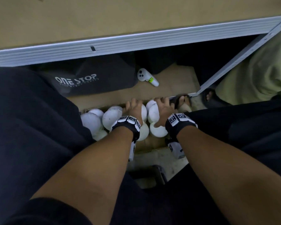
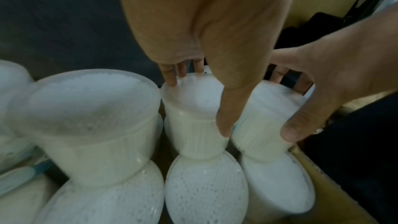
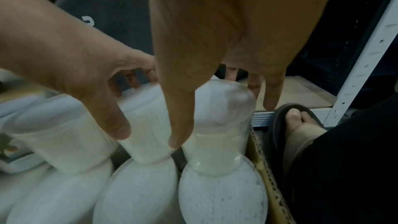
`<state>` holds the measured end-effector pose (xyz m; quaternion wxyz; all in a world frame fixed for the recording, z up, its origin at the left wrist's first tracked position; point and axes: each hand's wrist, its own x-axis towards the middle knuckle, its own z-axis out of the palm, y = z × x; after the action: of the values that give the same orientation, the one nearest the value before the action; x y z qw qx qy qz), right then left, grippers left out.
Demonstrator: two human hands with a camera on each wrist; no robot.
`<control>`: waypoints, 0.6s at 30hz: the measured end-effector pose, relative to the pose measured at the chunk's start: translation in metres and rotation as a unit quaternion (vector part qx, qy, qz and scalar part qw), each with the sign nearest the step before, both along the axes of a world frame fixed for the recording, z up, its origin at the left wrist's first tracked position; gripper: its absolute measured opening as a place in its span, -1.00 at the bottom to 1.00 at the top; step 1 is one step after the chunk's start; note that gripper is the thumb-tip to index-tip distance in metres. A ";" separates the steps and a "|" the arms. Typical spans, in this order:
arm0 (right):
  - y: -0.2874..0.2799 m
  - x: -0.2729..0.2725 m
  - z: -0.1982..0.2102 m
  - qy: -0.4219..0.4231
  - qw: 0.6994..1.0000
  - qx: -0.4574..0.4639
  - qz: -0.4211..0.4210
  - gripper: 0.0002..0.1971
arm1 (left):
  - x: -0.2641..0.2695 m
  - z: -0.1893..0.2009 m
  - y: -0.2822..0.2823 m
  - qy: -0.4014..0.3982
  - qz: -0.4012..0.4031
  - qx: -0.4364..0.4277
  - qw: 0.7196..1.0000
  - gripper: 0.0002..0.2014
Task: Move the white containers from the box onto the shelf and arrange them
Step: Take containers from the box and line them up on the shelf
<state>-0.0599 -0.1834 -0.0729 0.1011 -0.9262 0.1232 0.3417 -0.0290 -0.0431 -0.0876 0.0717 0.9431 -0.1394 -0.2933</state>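
Several white containers [image 1: 111, 117] stand stacked in an open cardboard box [image 1: 150, 143] on the floor between my legs. My left hand [image 1: 133, 108] reaches down into the box and grips a ribbed white container [image 2: 193, 137], thumb on its near side and fingers [image 2: 172, 77] over its far rim. Just to the right, my right hand [image 1: 162, 109] grips the neighbouring container [image 3: 219, 142] by the box's right wall [image 3: 259, 151] in the same way. Both gripped containers rest on others beneath them. The tan shelf board [image 1: 136, 17] lies above and ahead.
The shelf's white metal rim [image 1: 136, 42] crosses above the box. Below it sit a dark "ONE STOP" bag [image 1: 91, 78] and a white controller [image 1: 147, 77]. A perforated upright [image 1: 225, 69] and a sandalled foot [image 1: 183, 101] are at the right.
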 end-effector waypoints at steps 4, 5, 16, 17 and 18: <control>0.003 0.005 0.000 0.021 1.000 0.014 -0.015 0.01 | 0.002 -0.002 0.000 0.000 -0.011 0.006 1.000 -0.09; 0.003 0.006 0.000 0.022 0.999 0.017 -0.018 0.00 | 0.003 -0.001 -0.001 -0.009 -0.018 0.012 1.000 -0.12; 0.000 0.009 0.041 0.005 1.000 0.023 -0.002 -0.17 | 0.007 0.040 0.002 0.064 0.020 0.000 0.998 -0.10; 0.000 0.010 0.044 0.002 1.000 0.013 -0.003 -0.19 | 0.009 0.043 0.001 0.069 0.026 -0.004 0.997 -0.12; 0.000 0.012 0.051 -0.003 1.000 0.004 -0.003 -0.17 | 0.011 0.051 0.000 0.068 0.029 -0.012 0.997 -0.13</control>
<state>-0.0483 -0.1837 -0.0215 0.1064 -0.9264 0.1237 0.3393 -0.0184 -0.0431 -0.0364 0.1007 0.9238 -0.1100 -0.3527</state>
